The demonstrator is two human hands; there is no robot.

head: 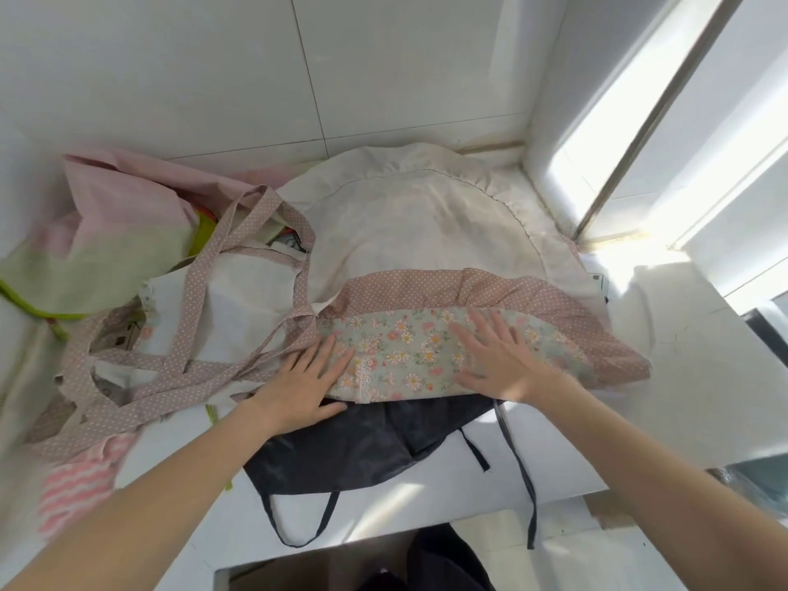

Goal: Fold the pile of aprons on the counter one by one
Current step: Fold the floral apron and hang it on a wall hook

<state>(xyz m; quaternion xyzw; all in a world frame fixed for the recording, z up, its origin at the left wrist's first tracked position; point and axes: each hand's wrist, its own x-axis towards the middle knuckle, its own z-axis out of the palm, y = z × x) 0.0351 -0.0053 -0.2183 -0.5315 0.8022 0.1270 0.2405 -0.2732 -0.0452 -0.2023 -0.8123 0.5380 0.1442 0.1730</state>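
Note:
A floral apron (pixel 409 351) with a pink dotted ruffle lies spread on the white counter (pixel 682 377), its near part turned over so the pale lining (pixel 418 223) shows behind. Its dotted straps (pixel 179 368) trail to the left in a tangle. My left hand (pixel 302 386) rests flat with straight fingers on the left end of the floral band. My right hand (pixel 494 356) presses flat on the band's right half. A dark navy apron (pixel 354 445) lies under it, with its ties hanging over the counter's front edge.
A heap of other aprons, pink and green (pixel 106 232), sits at the back left. A pink striped cloth (pixel 72 492) lies at the near left. A tiled wall rises behind and a window frame (pixel 639 134) stands at the right.

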